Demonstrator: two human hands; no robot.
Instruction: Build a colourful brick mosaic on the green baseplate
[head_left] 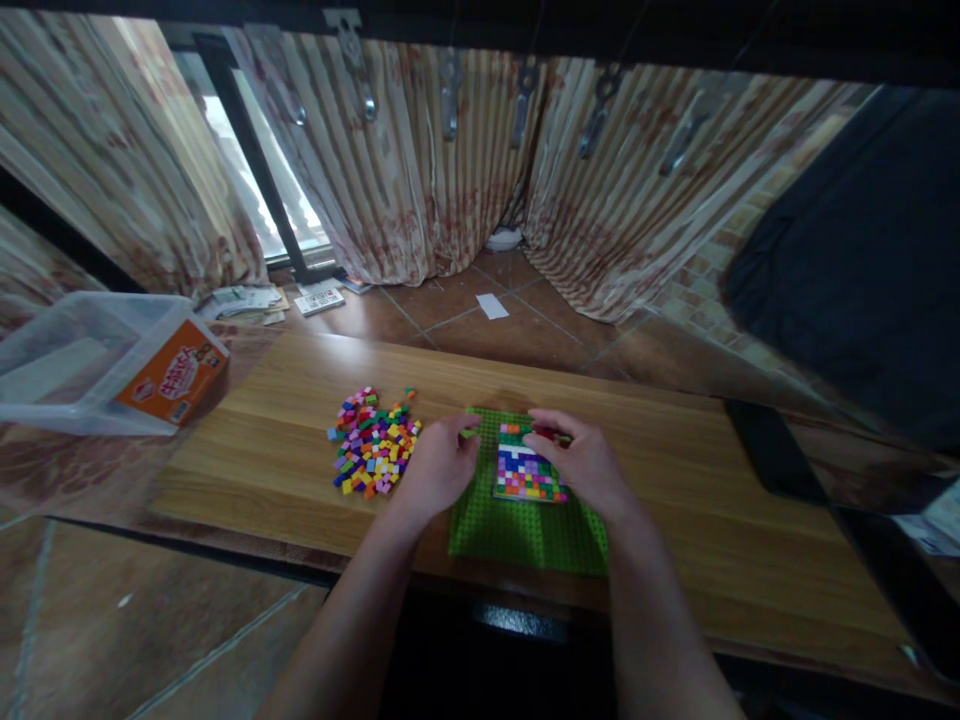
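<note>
You're prob. mid brick-laying: R hand (589, 462) spread over brick patch (529, 477), L hand (441, 465) curled at green board (487, 540), can't tell if pinching; next move needs square alignment.

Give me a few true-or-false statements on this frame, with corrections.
1. The clear bin stands left of the wooden board. True.
2. The loose bricks are inside the bin. False: they lie in a scattered heap on the board.
3. The right hand is over the green baseplate. True.
4. The left hand is at the bin. False: it is at the baseplate's left edge, beside the loose bricks.
5. The brick patch on the baseplate has several colours. True.
</note>
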